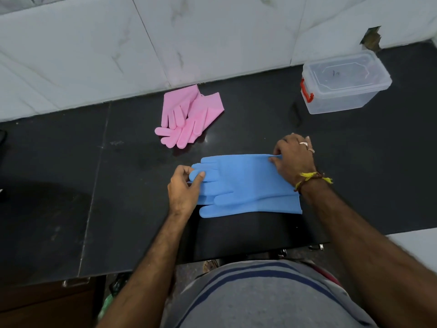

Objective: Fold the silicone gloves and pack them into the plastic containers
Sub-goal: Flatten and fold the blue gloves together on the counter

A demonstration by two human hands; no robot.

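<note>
While blue silicone gloves (246, 183) lie flat, stacked, on black stone surface (71, 185), left hand (184, 188) pinches fingertip end, right hand (294, 157) pinches far cuff corner. Pink silicone gloves (186, 116) behind, apart. Clear lidded plastic container (345, 84) far right.

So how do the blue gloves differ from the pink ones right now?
The blue gloves lie flat and stacked near the counter's front edge, held by the left hand at the fingers and the right hand at the cuff; the pink gloves lie untouched by the wall, crossed loosely. Blue fingers point left, pink fingers toward the person. Both pairs are unfolded on the black counter.
</note>
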